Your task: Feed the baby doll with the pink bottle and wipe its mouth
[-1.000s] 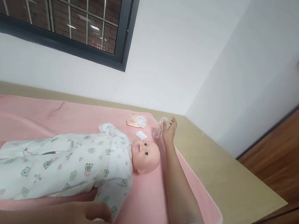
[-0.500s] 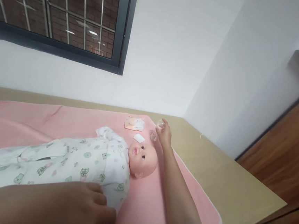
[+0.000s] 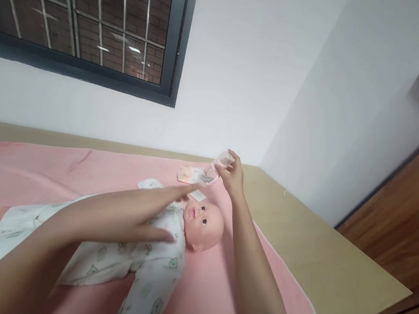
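My right hand (image 3: 232, 174) grips a clear baby bottle (image 3: 224, 159) with pinkish parts, tilted above the far right corner of the pink mat (image 3: 206, 284). The bottle's lower end comes close to a small orange and white packet (image 3: 186, 174). My left hand (image 3: 162, 205) reaches across the doll's chest, fingers stretched out and thumb apart, with nothing held. Its fingertips come near the bottle and a small white card-like piece (image 3: 198, 195). Face up lies the baby doll (image 3: 205, 226), dressed in white printed clothes (image 3: 147, 284), partly hidden by my left arm.
The mat covers part of a pale wooden tabletop (image 3: 298, 247). A white wall (image 3: 232, 77) rises behind it, with a dark-framed barred window (image 3: 167, 90) at upper left. Brown wooden panelling (image 3: 402, 223) stands at the right.
My left hand has moved from the lower left up across the doll toward the bottle. My right hand has raised the bottle slightly, and more of it shows.
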`<action>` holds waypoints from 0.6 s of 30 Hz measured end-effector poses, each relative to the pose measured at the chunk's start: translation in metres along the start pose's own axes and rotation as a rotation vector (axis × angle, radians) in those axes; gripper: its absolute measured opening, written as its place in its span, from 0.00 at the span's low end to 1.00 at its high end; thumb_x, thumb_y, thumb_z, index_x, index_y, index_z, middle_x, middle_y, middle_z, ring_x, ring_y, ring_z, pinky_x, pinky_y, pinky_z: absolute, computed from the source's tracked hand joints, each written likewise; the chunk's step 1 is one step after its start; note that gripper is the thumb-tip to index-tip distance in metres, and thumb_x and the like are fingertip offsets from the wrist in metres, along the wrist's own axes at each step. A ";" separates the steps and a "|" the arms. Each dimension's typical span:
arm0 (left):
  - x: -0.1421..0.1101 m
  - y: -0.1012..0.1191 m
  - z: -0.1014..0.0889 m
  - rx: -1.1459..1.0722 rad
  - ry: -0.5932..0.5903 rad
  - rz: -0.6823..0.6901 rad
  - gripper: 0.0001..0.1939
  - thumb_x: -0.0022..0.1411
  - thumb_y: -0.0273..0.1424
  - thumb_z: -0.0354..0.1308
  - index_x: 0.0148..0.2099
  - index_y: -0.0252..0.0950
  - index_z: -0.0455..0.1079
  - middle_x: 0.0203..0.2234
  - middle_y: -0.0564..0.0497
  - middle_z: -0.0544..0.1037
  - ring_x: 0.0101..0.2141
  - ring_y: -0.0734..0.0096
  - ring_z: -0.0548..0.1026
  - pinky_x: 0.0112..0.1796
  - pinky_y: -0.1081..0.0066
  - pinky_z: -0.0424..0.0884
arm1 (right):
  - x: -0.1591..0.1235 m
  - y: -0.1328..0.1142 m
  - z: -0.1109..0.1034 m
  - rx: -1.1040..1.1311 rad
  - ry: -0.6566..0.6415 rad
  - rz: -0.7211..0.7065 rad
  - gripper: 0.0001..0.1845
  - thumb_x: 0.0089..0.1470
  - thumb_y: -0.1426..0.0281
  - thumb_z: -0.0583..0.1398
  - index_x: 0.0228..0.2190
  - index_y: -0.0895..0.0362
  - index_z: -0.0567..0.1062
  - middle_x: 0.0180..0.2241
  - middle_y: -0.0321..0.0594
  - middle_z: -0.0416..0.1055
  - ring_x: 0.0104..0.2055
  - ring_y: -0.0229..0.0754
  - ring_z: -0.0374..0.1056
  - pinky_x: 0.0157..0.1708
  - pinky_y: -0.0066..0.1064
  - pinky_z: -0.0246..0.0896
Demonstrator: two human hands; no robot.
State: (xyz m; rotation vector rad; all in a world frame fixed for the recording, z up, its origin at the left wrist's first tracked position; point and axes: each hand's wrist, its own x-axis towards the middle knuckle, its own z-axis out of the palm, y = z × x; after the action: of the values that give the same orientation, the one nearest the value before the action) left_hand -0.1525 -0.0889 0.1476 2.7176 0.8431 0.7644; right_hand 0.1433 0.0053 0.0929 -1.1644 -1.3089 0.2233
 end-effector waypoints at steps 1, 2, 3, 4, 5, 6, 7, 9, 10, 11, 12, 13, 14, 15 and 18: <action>0.005 -0.005 0.003 0.005 -0.011 0.007 0.34 0.57 0.44 0.58 0.65 0.56 0.56 0.56 0.57 0.71 0.49 0.60 0.74 0.43 0.69 0.73 | -0.002 -0.012 0.004 0.037 -0.035 -0.018 0.37 0.43 0.63 0.64 0.56 0.51 0.62 0.46 0.43 0.70 0.41 0.40 0.69 0.40 0.33 0.68; 0.010 -0.010 0.007 0.020 0.016 -0.006 0.33 0.62 0.42 0.53 0.67 0.53 0.51 0.58 0.55 0.68 0.53 0.59 0.71 0.47 0.67 0.70 | -0.005 -0.024 0.008 0.075 -0.076 -0.032 0.37 0.43 0.63 0.64 0.56 0.51 0.62 0.46 0.42 0.70 0.41 0.40 0.70 0.41 0.33 0.68; 0.014 -0.015 0.011 0.042 0.074 -0.038 0.32 0.64 0.42 0.50 0.68 0.50 0.48 0.60 0.52 0.66 0.55 0.58 0.69 0.50 0.64 0.68 | -0.009 -0.036 0.013 0.113 -0.120 -0.048 0.37 0.44 0.62 0.64 0.56 0.50 0.62 0.46 0.42 0.70 0.42 0.41 0.70 0.41 0.34 0.69; 0.018 -0.019 0.015 0.066 0.154 -0.085 0.31 0.65 0.42 0.49 0.68 0.48 0.48 0.60 0.50 0.65 0.56 0.56 0.68 0.51 0.62 0.66 | -0.014 -0.048 0.018 0.150 -0.165 -0.066 0.37 0.44 0.62 0.64 0.56 0.49 0.62 0.46 0.42 0.70 0.43 0.41 0.70 0.42 0.34 0.69; 0.021 -0.022 0.018 0.082 0.220 -0.128 0.32 0.65 0.44 0.49 0.68 0.46 0.48 0.60 0.48 0.65 0.56 0.54 0.68 0.51 0.61 0.66 | -0.021 -0.059 0.024 0.183 -0.209 -0.083 0.36 0.45 0.62 0.65 0.55 0.48 0.62 0.48 0.41 0.70 0.44 0.41 0.69 0.43 0.34 0.69; 0.024 -0.024 0.021 0.085 0.253 -0.169 0.34 0.64 0.45 0.50 0.68 0.44 0.48 0.59 0.46 0.66 0.55 0.53 0.68 0.50 0.60 0.66 | -0.028 -0.070 0.030 0.212 -0.245 -0.097 0.35 0.45 0.62 0.65 0.55 0.47 0.62 0.48 0.41 0.69 0.45 0.41 0.69 0.43 0.34 0.69; 0.026 -0.024 0.022 0.075 0.261 -0.208 0.35 0.63 0.46 0.51 0.68 0.43 0.48 0.57 0.45 0.68 0.53 0.51 0.69 0.48 0.60 0.67 | -0.035 -0.079 0.036 0.235 -0.279 -0.108 0.35 0.46 0.61 0.65 0.55 0.46 0.62 0.48 0.40 0.69 0.45 0.41 0.69 0.42 0.35 0.70; 0.028 -0.023 0.022 0.039 0.243 -0.275 0.36 0.59 0.46 0.55 0.66 0.42 0.51 0.51 0.46 0.73 0.48 0.50 0.73 0.42 0.61 0.70 | -0.050 -0.096 0.047 0.262 -0.338 -0.125 0.34 0.47 0.61 0.65 0.55 0.45 0.63 0.48 0.39 0.69 0.45 0.41 0.69 0.43 0.36 0.70; 0.028 -0.022 0.020 0.021 0.235 -0.302 0.35 0.57 0.45 0.56 0.65 0.42 0.54 0.48 0.47 0.75 0.46 0.51 0.74 0.40 0.62 0.70 | -0.057 -0.102 0.051 0.266 -0.360 -0.132 0.33 0.48 0.60 0.64 0.55 0.44 0.63 0.49 0.39 0.69 0.45 0.41 0.69 0.44 0.37 0.70; 0.028 -0.021 0.018 0.003 0.230 -0.321 0.34 0.55 0.42 0.57 0.63 0.43 0.56 0.46 0.48 0.76 0.43 0.51 0.75 0.37 0.63 0.70 | -0.062 -0.108 0.054 0.268 -0.375 -0.138 0.32 0.49 0.60 0.64 0.55 0.44 0.63 0.49 0.38 0.69 0.46 0.42 0.69 0.45 0.38 0.70; 0.028 -0.021 0.016 -0.013 0.235 -0.335 0.33 0.54 0.39 0.57 0.61 0.43 0.57 0.45 0.49 0.77 0.42 0.52 0.76 0.36 0.64 0.69 | -0.066 -0.112 0.057 0.270 -0.383 -0.142 0.31 0.49 0.60 0.64 0.55 0.43 0.63 0.49 0.37 0.69 0.46 0.42 0.69 0.47 0.40 0.70; 0.028 -0.021 0.015 -0.030 0.246 -0.343 0.32 0.52 0.37 0.57 0.60 0.42 0.58 0.44 0.49 0.77 0.41 0.53 0.76 0.36 0.65 0.69 | -0.070 -0.114 0.059 0.273 -0.387 -0.145 0.31 0.49 0.60 0.63 0.55 0.43 0.64 0.50 0.37 0.69 0.47 0.42 0.69 0.48 0.41 0.69; 0.027 -0.021 0.014 -0.048 0.256 -0.351 0.32 0.51 0.36 0.57 0.60 0.42 0.59 0.43 0.49 0.77 0.41 0.53 0.76 0.36 0.65 0.69 | -0.071 -0.116 0.060 0.277 -0.388 -0.145 0.31 0.50 0.60 0.63 0.55 0.43 0.63 0.50 0.37 0.69 0.48 0.42 0.69 0.49 0.42 0.68; 0.027 -0.022 0.013 -0.064 0.264 -0.357 0.32 0.50 0.36 0.57 0.59 0.41 0.59 0.43 0.49 0.77 0.41 0.53 0.76 0.36 0.65 0.69 | -0.072 -0.116 0.061 0.281 -0.390 -0.142 0.31 0.50 0.59 0.63 0.55 0.43 0.63 0.51 0.37 0.68 0.48 0.43 0.69 0.50 0.42 0.68; 0.028 -0.027 0.014 -0.081 0.273 -0.348 0.29 0.50 0.35 0.57 0.56 0.41 0.62 0.42 0.49 0.78 0.41 0.53 0.76 0.38 0.65 0.69 | -0.073 -0.114 0.062 0.284 -0.400 -0.129 0.33 0.50 0.59 0.64 0.56 0.43 0.62 0.51 0.37 0.68 0.49 0.43 0.69 0.53 0.44 0.66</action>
State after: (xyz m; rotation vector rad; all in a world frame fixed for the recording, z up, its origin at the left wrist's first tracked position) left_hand -0.1381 -0.0516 0.1391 2.3344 1.2694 1.0724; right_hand 0.0159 -0.0654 0.1226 -0.8145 -1.6339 0.5502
